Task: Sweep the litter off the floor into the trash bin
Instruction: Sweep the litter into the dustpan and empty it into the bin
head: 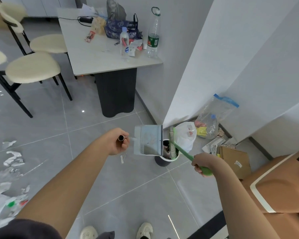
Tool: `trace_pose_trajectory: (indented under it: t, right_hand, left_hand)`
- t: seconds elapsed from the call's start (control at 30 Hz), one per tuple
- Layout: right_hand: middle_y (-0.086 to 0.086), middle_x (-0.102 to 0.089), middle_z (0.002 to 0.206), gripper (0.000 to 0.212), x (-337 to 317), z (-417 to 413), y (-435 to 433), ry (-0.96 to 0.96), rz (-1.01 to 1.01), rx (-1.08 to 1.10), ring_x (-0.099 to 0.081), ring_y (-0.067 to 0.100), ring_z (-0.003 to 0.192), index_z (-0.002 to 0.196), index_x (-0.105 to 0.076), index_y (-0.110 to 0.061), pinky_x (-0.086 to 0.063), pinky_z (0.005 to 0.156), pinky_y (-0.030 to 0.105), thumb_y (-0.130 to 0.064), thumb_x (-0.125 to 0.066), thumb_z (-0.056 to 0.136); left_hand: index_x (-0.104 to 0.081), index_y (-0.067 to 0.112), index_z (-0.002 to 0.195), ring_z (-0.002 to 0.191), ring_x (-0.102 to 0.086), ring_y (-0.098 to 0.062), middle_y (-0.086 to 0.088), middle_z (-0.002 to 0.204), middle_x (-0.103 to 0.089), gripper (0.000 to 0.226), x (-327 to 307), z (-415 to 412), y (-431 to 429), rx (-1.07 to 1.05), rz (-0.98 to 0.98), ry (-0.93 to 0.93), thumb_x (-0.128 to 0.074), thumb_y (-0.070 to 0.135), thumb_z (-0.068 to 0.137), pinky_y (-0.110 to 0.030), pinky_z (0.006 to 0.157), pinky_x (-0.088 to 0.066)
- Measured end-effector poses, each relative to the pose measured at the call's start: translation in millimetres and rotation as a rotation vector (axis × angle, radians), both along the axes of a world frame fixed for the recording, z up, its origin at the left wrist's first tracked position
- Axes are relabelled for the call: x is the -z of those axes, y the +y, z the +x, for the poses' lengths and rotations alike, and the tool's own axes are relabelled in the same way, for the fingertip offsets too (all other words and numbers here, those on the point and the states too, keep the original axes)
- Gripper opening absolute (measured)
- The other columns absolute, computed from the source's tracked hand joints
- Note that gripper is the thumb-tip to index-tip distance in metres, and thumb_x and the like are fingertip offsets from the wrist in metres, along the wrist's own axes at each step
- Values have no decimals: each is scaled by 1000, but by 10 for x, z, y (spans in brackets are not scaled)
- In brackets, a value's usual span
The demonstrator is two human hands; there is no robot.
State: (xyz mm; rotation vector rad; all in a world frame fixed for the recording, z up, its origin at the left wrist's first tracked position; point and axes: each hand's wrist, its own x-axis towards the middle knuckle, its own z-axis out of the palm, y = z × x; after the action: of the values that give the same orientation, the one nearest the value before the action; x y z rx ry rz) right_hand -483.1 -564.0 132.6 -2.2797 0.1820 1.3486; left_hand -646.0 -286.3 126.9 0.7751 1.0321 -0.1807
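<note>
Litter (9, 192) of crumpled white plastic and paper lies heaped on the grey floor (128, 187) at the lower left of the head view, well apart from the trash bin (160, 162), a small dark bin with a white rim that stands near the wall corner. The left hand (116, 143) has its fingers curled round the end of a metal handle, gripping the dustpan (148, 140), which is tipped up with its dark lip over the bin's rim. The right hand (203, 164) is wrapped round the thick end of the green broom (183, 152); the broom's pale head reaches down just beside the dustpan's lip and into the bin's mouth, where some rubbish shows. One white scrap (122, 159) lies on the floor below the left hand, near the bin. Behind the bin a white plastic bag (185, 135) touches the wall, with a clear zip bag (212, 118) and flat cardboard (235, 161) to its right. A brown sofa (283, 187) fills the lower right. Farther off stands a white table (93, 61) with bottles and clutter on it, two cream chairs (33, 68) beside it, and two pale shoes (146, 230) show at the bottom edge
</note>
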Motion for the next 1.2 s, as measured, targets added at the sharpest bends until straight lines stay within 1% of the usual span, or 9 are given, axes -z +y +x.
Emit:
trace_pose_trajectory:
  t: [0.1,0.37,0.4,0.43,0.5,0.67,0.8,1.0,1.2]
  right_hand:
    - [7,-33,56,16,29,-204,345,9,62,51,-30,13,33,105,-38,-9,-26,35,17,1,-38,93]
    - [8,-34,61,49,456,-764,1404,64,96,15,-33,12,30,139,-40,-12,-25,37,16,2,-34,92]
    - [8,-36,60,27,547,-824,1536,88,90,-27,-34,12,32,110,-42,-16,-27,38,17,3,-33,92]
    - [7,-37,59,54,643,-846,1610,92,44,-56,-36,12,34,140,-10,-2,-29,39,18,2,-33,92]
    - [6,-39,57,53,850,-821,1781,122,-20,-116,-35,12,35,143,-38,-10,-29,39,17,0,-34,92]
    - [6,-37,58,25,1329,-694,2086,161,-158,-211,-33,14,44,73,-39,-10,-28,39,20,6,-37,92]
    - [8,-37,67,22,1555,-536,2292,169,-233,-223,-35,15,54,76,-40,-8,-31,47,21,1,-35,95]
    - [0,-40,72,32,1645,-101,2682,70,-228,-215,-39,10,59,67,-34,-20,-40,46,22,-4,-45,92]
    - [3,-32,19,37,1983,206,2960,115,-365,-40,-26,12,11,52,-40,-8,-25,23,9,6,-41,86]
  left_hand:
    - [-59,4,101,31,-25,-7,1,50,-35,24,-136,-283,231,89,45,-46,-35,4,97,-15,28,-18]
    - [-49,10,81,29,-25,-10,-5,48,-43,24,214,-904,987,-32,131,-29,-28,19,90,-11,31,-18]
    - [-49,10,82,30,-27,-11,-8,51,-48,23,326,-977,1096,-40,107,1,-27,15,89,-12,32,-20]
    - [-48,10,83,32,-29,-11,-12,57,-53,22,425,-1039,1175,-32,86,34,-27,12,87,-13,33,-23]
    - [-45,12,85,37,-36,-13,-23,81,-65,20,633,-1140,1317,-1,46,89,-27,3,86,-17,34,-31]
    - [-41,11,108,44,-59,-14,-26,95,-73,18,1106,-1230,1555,168,222,266,-48,1,95,-21,40,-44]
    - [-55,6,98,44,-62,-22,-15,62,-70,15,1463,-1286,1736,171,550,540,-52,20,95,-19,42,-43]
    - [-56,5,69,68,-66,-34,-15,67,-61,32,1882,-1393,1947,226,758,740,-51,25,93,-35,70,-56]
    - [-58,2,68,55,-50,-25,-10,60,-53,24,2136,-1415,1998,181,725,752,-52,12,89,-28,55,-39]
